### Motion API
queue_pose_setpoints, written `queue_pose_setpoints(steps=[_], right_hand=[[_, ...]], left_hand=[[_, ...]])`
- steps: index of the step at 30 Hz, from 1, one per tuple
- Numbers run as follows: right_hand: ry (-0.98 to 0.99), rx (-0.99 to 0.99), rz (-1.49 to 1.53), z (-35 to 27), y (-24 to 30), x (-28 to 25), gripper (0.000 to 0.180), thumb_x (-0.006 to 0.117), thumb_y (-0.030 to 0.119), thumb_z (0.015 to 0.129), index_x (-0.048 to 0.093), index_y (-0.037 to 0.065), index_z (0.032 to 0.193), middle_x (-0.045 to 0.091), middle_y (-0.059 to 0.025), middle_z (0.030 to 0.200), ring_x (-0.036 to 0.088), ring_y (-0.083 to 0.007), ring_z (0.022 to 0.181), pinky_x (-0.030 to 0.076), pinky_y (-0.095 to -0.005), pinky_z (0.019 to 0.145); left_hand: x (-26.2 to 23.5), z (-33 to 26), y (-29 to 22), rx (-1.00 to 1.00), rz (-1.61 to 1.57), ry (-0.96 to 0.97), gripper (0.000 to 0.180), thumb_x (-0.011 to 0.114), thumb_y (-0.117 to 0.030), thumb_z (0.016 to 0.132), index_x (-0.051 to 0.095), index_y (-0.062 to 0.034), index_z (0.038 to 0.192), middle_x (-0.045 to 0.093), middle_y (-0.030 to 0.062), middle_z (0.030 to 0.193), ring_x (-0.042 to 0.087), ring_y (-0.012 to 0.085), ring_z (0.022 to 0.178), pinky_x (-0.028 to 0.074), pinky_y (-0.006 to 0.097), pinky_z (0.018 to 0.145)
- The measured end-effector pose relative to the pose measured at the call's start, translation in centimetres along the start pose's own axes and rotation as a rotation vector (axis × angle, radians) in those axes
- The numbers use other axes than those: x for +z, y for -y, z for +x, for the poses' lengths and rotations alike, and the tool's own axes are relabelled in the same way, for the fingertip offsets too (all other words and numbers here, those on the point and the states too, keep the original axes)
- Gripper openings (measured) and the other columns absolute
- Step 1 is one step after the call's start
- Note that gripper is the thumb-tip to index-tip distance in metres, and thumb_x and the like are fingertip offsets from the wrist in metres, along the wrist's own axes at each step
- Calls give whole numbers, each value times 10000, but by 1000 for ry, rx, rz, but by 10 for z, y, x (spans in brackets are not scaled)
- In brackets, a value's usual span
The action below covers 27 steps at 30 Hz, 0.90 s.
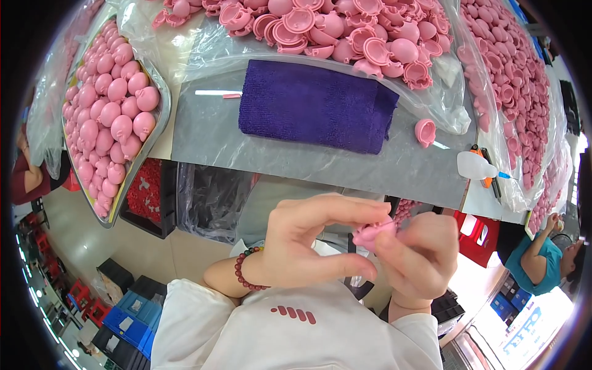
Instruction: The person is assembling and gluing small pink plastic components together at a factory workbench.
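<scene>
Above my lap, my right hand (422,253) pinches a small pink plastic half-shell (374,233) between its thumb and curled fingers. My left hand (314,240) is beside it, thumb and forefinger spread wide. Its forefinger tip reaches over the top of the half-shell, and whether they touch I cannot tell. A folded purple towel (314,105) lies on the grey tabletop (283,163) in front of me. To its right sits a single pink half-shell (425,132). Many loose pink half-shells (333,28) are heaped on clear plastic at the far side.
At the left stands a tray of closed pink balls (111,117), above a black crate with red parts (145,191). A white squeeze bottle (475,166) lies by the right edge. More pink shells (505,80) fill a plastic-lined area there. A person in teal (539,265) sits at far right.
</scene>
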State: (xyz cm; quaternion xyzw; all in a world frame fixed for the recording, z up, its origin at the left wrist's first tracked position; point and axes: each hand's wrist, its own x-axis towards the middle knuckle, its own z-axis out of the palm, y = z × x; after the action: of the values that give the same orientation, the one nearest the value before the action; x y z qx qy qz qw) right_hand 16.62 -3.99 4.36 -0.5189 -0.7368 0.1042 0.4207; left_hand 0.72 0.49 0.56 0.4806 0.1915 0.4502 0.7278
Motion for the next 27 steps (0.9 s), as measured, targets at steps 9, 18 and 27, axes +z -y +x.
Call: queue_pose_setpoints(steps=[9,18,27], right_hand=[[-73,135,338,-12,-16,2,719,826,258,515,538,25,1132,539,-53,954,513,-205,754,430,-305,593],[90,251,729,-2,-4,30,894,772,553,500,475,-85,1050,581,-241,1029,573,-319,1008,453,-444,870],[60,302,792,4,3,26,679,809,281,597,515,-96,1080,596,-228,1016,574,-333,1013,465,-406,864]], left_hand=[[-4,6,4,10,52,17,452,754,-94,687,561,87,1053,607,227,1003,614,261,930,501,309,749],[0,8,10,396,275,78,351,716,-157,737,585,75,965,636,150,742,595,194,637,463,263,559],[6,-2,4,256,88,14,322,683,-157,758,596,55,984,636,171,897,627,233,771,491,302,690]])
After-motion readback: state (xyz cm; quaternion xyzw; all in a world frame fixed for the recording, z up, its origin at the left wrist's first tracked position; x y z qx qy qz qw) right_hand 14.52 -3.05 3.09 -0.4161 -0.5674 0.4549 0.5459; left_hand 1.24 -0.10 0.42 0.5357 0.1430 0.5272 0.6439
